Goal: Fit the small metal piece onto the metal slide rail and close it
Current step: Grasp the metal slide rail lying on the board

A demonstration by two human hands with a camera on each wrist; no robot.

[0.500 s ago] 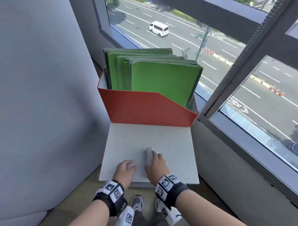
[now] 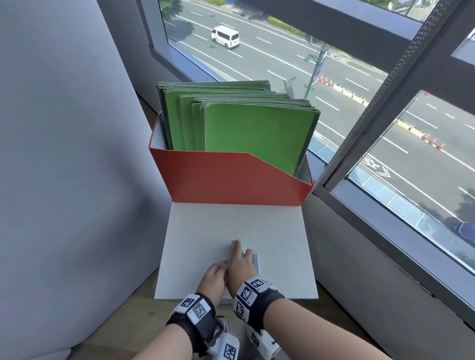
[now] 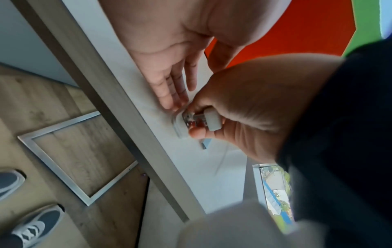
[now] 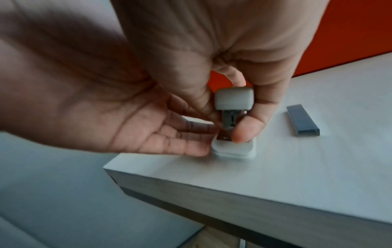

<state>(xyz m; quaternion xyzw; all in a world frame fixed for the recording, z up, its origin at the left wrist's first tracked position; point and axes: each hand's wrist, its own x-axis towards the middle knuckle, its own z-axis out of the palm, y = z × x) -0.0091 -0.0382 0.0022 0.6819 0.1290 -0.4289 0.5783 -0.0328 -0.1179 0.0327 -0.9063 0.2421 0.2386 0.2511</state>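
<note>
A small white stapler (image 4: 233, 99) stands on the white table top (image 4: 318, 167) with its top arm lifted off the base (image 4: 233, 152), baring the metal slide rail (image 4: 230, 119). My right hand (image 4: 244, 109) grips it from above, thumb (image 4: 247, 130) in front of the rail. My left hand (image 4: 201, 141) comes in from the left, its straight fingers touching the base. A grey strip of staples (image 4: 302, 120) lies flat on the table to the right of the stapler, touched by neither hand. In the head view both hands (image 2: 227, 266) cover most of the stapler.
An orange file box (image 2: 231, 179) full of green folders (image 2: 254, 131) stands at the table's far edge. A grey padded wall (image 2: 54, 172) is on the left, a window sill (image 2: 378, 240) on the right. The near table edge (image 4: 191, 184) is close to the stapler.
My left hand has moved right, up against the stapler and my right hand. My right hand reaches further along the stapler. The staple strip now shows beside my right hand.
</note>
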